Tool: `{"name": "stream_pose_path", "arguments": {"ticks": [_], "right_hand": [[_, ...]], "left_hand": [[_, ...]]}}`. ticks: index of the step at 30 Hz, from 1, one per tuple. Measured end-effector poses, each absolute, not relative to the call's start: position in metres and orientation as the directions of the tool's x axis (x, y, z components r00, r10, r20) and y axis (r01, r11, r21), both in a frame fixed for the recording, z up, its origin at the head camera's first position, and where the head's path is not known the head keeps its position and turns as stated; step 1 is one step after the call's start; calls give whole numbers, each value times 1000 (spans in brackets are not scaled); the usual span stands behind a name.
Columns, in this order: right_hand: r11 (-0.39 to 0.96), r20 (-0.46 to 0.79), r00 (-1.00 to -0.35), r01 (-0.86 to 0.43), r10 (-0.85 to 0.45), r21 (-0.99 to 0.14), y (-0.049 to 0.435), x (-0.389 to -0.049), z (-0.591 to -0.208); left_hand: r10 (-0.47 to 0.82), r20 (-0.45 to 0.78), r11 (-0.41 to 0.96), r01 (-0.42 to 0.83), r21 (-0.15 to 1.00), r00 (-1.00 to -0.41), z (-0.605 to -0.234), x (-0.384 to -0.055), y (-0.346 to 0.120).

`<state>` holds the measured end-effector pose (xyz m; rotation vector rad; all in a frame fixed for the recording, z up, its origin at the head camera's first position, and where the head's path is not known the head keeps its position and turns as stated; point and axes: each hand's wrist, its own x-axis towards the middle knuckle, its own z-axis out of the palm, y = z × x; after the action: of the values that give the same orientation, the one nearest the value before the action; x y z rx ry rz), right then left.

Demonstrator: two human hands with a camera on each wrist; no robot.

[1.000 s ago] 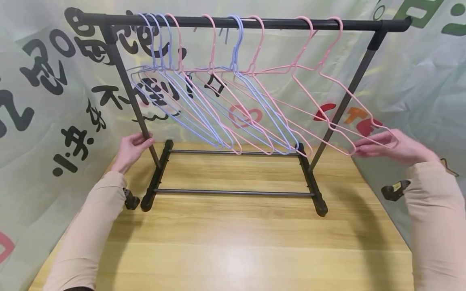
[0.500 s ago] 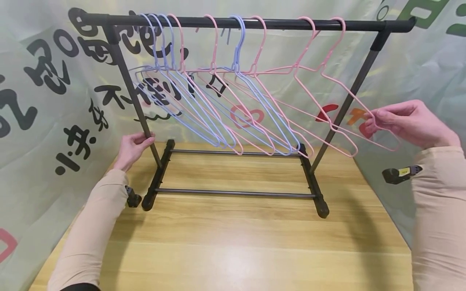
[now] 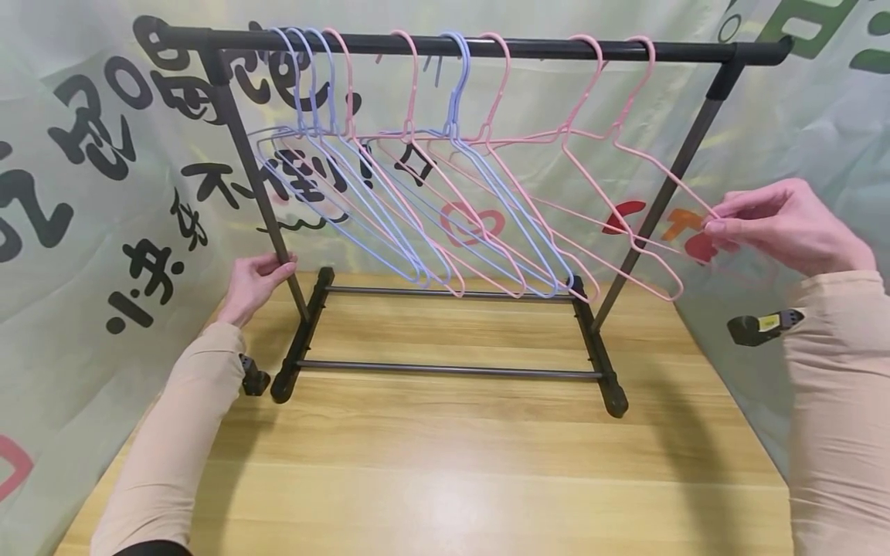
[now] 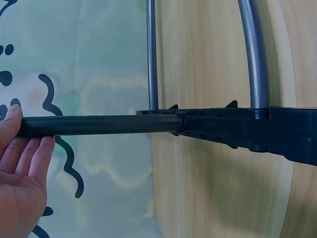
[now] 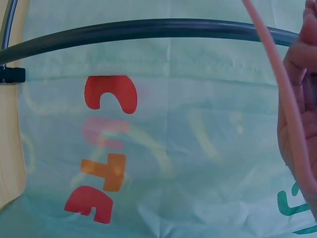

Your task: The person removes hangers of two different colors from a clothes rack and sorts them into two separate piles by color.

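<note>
A dark clothes rack (image 3: 361, 42) stands on the wooden table with several pink and blue hangers on its top bar. My left hand (image 3: 252, 289) grips the left upright (image 3: 256, 181) low down; in the left wrist view its thumb and fingers (image 4: 42, 158) lie on opposite sides of that tube. My right hand (image 3: 799, 230) pinches the sloping shoulder of the rightmost pink hanger (image 3: 657, 161), whose hook stays over the bar. The hanger's outer end is blurred below the hand. In the right wrist view, the pink hanger (image 5: 278, 72) crosses in front of the palm.
Another pink hanger (image 3: 591, 174) hangs just left of the held one. Blue hangers (image 3: 455, 93) and pink ones hang further left. Black feet (image 3: 603, 371) and lower crossbars (image 3: 445, 368) rest at the table (image 3: 431, 440). A printed curtain (image 3: 820, 139) surrounds the table.
My right hand has risen from the rightmost hanger's lower end to its shoulder, which it now pinches. That hanger's hook has slid slightly left. My left hand keeps its place on the upright.
</note>
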<state>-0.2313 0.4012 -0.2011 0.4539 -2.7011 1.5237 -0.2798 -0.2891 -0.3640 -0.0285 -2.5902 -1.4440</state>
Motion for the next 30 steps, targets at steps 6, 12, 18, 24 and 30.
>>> {"name": "stream_pose_path", "arguments": {"ticks": [6, 12, 18, 24, 30], "right_hand": [[414, 193, -965, -252, -178, -875, 401, -230, -195], [351, 269, -955, -297, -126, -888, 407, -223, -191], [163, 284, -952, -300, -113, -940, 413, -219, -192], [145, 338, -934, -352, -114, -925, 418, -219, -192], [139, 359, -923, -376, -137, -916, 423, -216, -191]], "left_hand": [[-69, 150, 490, 97, 866, -986, -365, -281, -290], [-74, 135, 512, 78, 855, -988, -364, -281, -292], [-71, 128, 518, 73, 852, -989, -364, -282, -292], [-71, 137, 518, 81, 852, -988, -366, -285, -293], [-71, 149, 511, 92, 855, -986, -367, -284, -293]]}}
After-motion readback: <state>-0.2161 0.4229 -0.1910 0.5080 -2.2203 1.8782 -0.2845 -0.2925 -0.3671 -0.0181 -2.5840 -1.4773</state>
